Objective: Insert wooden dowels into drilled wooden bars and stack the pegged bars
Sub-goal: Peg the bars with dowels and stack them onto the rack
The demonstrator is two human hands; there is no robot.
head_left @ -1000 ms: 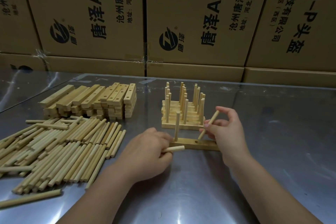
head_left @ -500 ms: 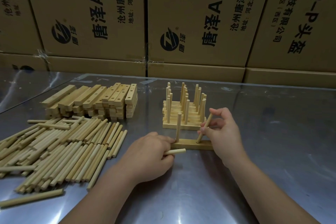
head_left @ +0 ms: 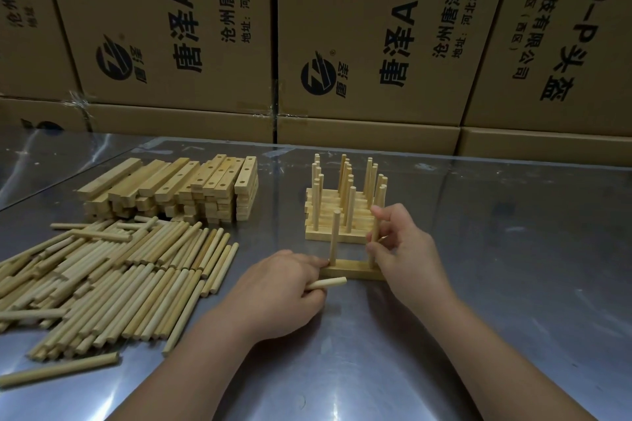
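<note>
A drilled wooden bar (head_left: 352, 269) lies on the steel table in front of me. One dowel (head_left: 334, 237) stands upright in its left hole. My right hand (head_left: 403, 249) pinches a second dowel (head_left: 375, 239), nearly upright, at the bar's right end. My left hand (head_left: 277, 290) grips a spare dowel (head_left: 328, 283) that points right, and its fingertips touch the bar's left end. Just behind the bar stands the stack of pegged bars (head_left: 342, 212) with several upright dowels.
Loose dowels (head_left: 113, 270) lie in a wide heap at the left, with one stray dowel (head_left: 58, 369) nearer me. Drilled bars (head_left: 178, 188) are piled behind that heap. Cardboard boxes (head_left: 376, 44) wall off the back of the steel table (head_left: 513, 284).
My right hand has tipped its dowel from a slant to nearly upright and lowered it at the bar's right end. My left hand has stayed at the bar's left end with its spare dowel.
</note>
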